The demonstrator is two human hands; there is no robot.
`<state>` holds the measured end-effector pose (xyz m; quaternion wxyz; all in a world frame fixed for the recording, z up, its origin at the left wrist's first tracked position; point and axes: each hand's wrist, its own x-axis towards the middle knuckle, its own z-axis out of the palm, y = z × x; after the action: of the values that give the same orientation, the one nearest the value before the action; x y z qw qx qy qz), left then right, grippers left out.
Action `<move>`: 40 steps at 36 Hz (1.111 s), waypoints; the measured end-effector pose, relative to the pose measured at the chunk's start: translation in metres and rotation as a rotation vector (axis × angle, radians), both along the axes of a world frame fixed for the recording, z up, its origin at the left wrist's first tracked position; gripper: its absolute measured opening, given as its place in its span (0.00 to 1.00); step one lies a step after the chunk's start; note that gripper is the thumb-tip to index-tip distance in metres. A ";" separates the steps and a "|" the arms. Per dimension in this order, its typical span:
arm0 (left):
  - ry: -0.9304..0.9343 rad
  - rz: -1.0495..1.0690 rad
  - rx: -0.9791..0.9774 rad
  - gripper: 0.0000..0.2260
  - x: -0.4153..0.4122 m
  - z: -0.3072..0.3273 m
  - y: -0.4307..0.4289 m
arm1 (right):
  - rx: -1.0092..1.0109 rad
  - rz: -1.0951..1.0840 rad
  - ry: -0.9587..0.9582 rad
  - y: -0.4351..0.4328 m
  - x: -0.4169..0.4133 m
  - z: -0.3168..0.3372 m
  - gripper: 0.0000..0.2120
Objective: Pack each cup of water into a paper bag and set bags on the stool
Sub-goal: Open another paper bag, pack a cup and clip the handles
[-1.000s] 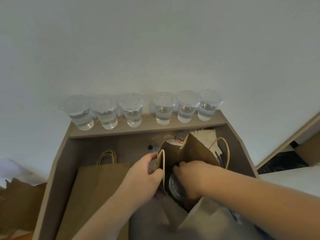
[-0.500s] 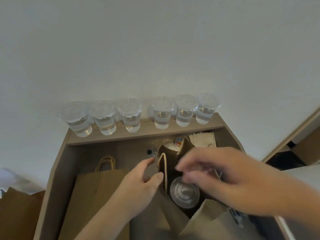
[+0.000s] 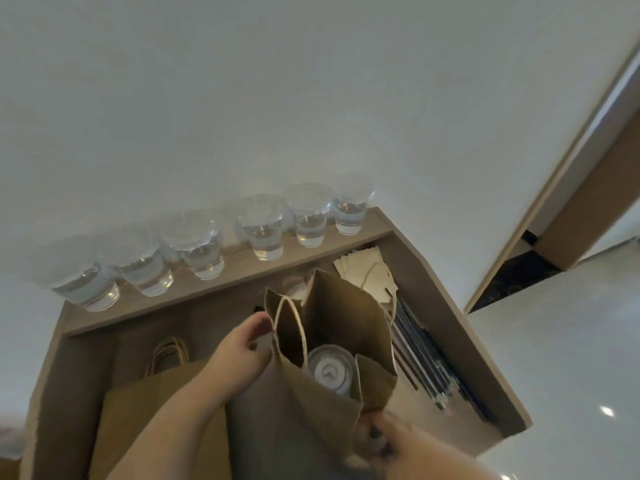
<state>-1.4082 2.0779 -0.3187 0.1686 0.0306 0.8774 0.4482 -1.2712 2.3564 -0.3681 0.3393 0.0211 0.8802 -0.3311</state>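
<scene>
Head view: one person works at a shallow taupe wooden counter tray (image 3: 450, 306) set against a white wall (image 3: 311, 98). An open brown paper bag (image 3: 339, 317) stands upright mid-tray, its mouth gaping toward the camera. A clear plastic cup with a flat lid (image 3: 329, 370) sits upright deep inside the bag, little more than the lid showing, so this cup counts as packed.

The left hand (image 3: 242, 355) is at the bag's left wall beside the twisted paper handle. Its thumb lies up by the rim and its fingers curl below, pinching the paper. Likely reason: to hold the mouth open and stop a water-laden bag from tipping. The right hand (image 3: 398, 445) is at the bag's near right corner, low in frame and blurred. Its fingertips bend against the paper, but whether they pinch or merely press cannot be told. It probably steadies that side ahead of a lift.

Six clear plastic cups of water (image 3: 263, 233) stand in a row on a raised ledge at the tray's back, close to the wall. They are out of the working space yet in reach, and they await bags. A stack of flat brown paper bags (image 3: 145, 410) lies left of the open one, partly under the left forearm, as ready stock. Cream paper napkins (image 3: 363, 275) and dark straws (image 3: 426, 358) lie along the right side. The stool is not in view. Judgement: the bag is ready to carry, and six cups are left.
</scene>
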 end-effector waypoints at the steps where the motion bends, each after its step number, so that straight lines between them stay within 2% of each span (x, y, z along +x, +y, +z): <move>1: 0.017 -0.014 -0.012 0.21 0.003 0.001 0.001 | 0.009 -0.023 0.010 -0.001 -0.002 -0.002 0.26; 4: 0.054 -0.040 -0.084 0.19 0.013 0.007 -0.002 | -0.030 -0.053 0.052 0.008 -0.008 -0.011 0.32; 9: -0.052 -0.047 -0.184 0.14 0.036 0.021 -0.010 | -0.186 -0.084 0.097 0.027 -0.022 -0.016 0.36; 11: -0.113 -0.026 -0.218 0.10 0.047 0.023 -0.012 | -0.175 -0.144 0.125 0.035 -0.030 -0.019 0.31; 13: -0.198 -0.014 -0.234 0.12 0.059 0.026 -0.011 | -0.140 -0.247 0.174 0.046 -0.044 -0.023 0.22; 15: -0.214 -0.054 -0.250 0.14 0.071 0.031 -0.009 | -0.038 -0.344 0.245 0.056 -0.059 -0.028 0.15; 18: -0.162 -0.146 -0.299 0.19 0.083 0.035 -0.006 | 0.213 -0.331 0.350 0.068 -0.079 -0.043 0.10; 20: -0.150 -0.086 -0.325 0.13 0.088 0.034 -0.001 | 0.325 -0.291 0.315 0.069 -0.092 -0.058 0.09; 24: -0.098 0.006 -0.414 0.12 0.088 0.030 0.002 | 0.589 -0.079 0.277 0.065 -0.103 -0.086 0.09; 27: -0.112 0.062 -0.405 0.07 0.085 0.033 0.003 | 0.660 -0.015 0.269 0.056 -0.103 -0.090 0.09; 29: -0.083 0.098 -0.409 0.09 0.087 0.035 0.003 | 0.626 -0.037 0.277 0.057 -0.102 -0.085 0.10; 31: -0.051 0.115 -0.386 0.13 0.088 0.038 0.003 | 0.488 -0.066 0.293 0.062 -0.103 -0.069 0.08; 35: -0.005 0.180 -0.250 0.18 0.091 0.047 -0.006 | 0.184 -0.308 0.334 0.081 -0.103 -0.001 0.07; 38: 0.218 0.282 -0.143 0.16 0.092 0.053 -0.010 | 0.012 -0.352 0.568 0.097 -0.092 0.063 0.02; 40: 0.412 0.260 -0.080 0.10 0.092 0.063 -0.007 | -0.070 -0.359 0.730 0.102 -0.080 0.110 0.04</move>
<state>-1.3167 2.0710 -0.2557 -0.0716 0.0016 0.9069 0.4152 -1.3513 2.4586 -0.2581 -0.0583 0.0438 0.9133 -0.4006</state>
